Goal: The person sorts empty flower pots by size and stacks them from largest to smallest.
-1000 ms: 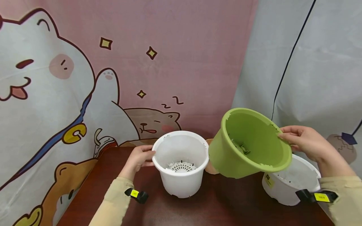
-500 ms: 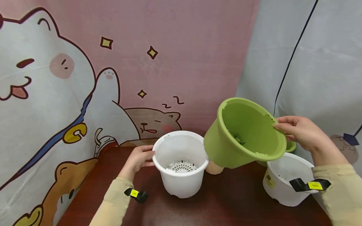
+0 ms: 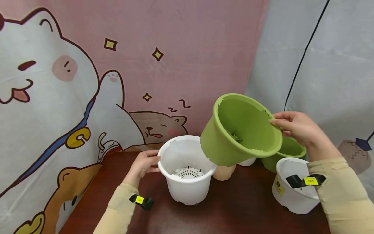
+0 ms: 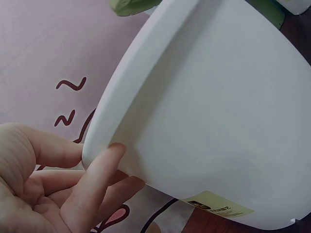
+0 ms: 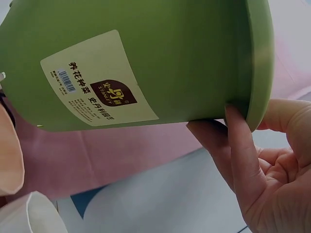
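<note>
A green plastic flowerpot (image 3: 248, 123) hangs tilted above the table, its mouth facing me and to the right. My right hand (image 3: 298, 128) pinches its rim from the right side; in the right wrist view a cream label (image 5: 99, 80) shows on the wall. To the left, a white flowerpot (image 3: 188, 191) stands upright on the table, with drain slots in its floor. The fingers of my left hand (image 3: 144, 164) pinch its left rim, thumb and fingertips on either side of the lip in the left wrist view. The green pot's lower end overlaps the white pot's right rim in the head view.
On the right of the dark red table (image 3: 233, 208) stand another white flowerpot (image 3: 295, 195) and a second green flowerpot (image 3: 271, 162) behind it. A peach-coloured pot (image 3: 223, 173) and part of a white one (image 3: 247, 162) show under the raised pot. A cartoon-printed cloth (image 3: 187, 65) hangs behind.
My right hand has carried the green flowerpot up and to the left, toward the white one, uncovering the second green pot at the right. My left hand and the white flowerpot have stayed put.
</note>
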The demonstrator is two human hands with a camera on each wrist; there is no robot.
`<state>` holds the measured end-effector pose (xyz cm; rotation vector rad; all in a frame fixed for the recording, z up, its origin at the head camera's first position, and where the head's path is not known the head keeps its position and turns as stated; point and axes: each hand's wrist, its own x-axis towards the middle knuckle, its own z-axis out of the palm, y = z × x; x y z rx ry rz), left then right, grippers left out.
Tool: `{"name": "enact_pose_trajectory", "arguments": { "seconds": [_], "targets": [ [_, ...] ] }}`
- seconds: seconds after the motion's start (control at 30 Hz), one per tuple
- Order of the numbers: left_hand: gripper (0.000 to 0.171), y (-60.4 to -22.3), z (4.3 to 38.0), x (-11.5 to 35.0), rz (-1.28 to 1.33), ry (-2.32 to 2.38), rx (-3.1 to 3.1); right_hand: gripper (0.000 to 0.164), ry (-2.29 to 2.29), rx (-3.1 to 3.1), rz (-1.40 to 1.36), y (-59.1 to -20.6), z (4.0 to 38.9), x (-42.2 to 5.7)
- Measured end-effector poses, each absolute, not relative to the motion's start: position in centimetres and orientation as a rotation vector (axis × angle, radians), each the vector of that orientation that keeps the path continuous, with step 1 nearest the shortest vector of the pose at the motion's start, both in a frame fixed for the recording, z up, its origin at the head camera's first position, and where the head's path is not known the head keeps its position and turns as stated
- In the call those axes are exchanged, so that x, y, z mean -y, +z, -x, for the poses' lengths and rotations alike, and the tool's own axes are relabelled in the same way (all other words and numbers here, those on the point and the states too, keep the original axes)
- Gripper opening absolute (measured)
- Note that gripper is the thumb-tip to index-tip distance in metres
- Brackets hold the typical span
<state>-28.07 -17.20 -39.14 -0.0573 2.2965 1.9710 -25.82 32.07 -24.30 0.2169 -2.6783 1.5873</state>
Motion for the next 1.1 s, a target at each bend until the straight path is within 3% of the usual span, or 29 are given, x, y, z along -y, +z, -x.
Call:
{"name": "enact_pose_trajectory", "arguments": {
  "seconds": [0.27,0.43,0.73,1.1],
  "targets": [
    [0.041,-39.3,28.2,17.2,0.073,1.971,-2.295,0.005,1.814,2.534,-0.299,-24.0,26.8,-30.1],
    [0.039,-39.5,28.2,17.2,0.096,1.972,-2.300,0.006,1.863,2.503,-0.327,-24.1,27.4,-28.8],
    [0.040,-39.4,28.3,17.2,0.085,1.965,-2.307,0.044,1.815,2.555,-0.365,-24.6,28.4,-26.0],
    [0.040,-39.4,28.3,17.2,0.074,1.995,-2.265,0.042,1.812,2.607,-0.402,-25.8,29.7,-22.7]
  ]
}}
